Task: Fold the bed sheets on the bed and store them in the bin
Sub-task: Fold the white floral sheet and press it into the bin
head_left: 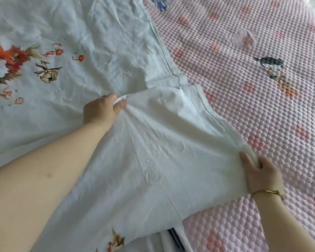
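Two pinching grips on the bed sheet [162,142]: left hand [100,110], right hand [260,175], cloth seemingly taut.

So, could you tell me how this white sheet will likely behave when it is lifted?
The sheet will probably sag, floppy: creases fan out from where the left hand pinches it, and it bunches in the right hand. It looks thin, finely wrinkled, so likely light. It may drag on the bumpy quilted cover.
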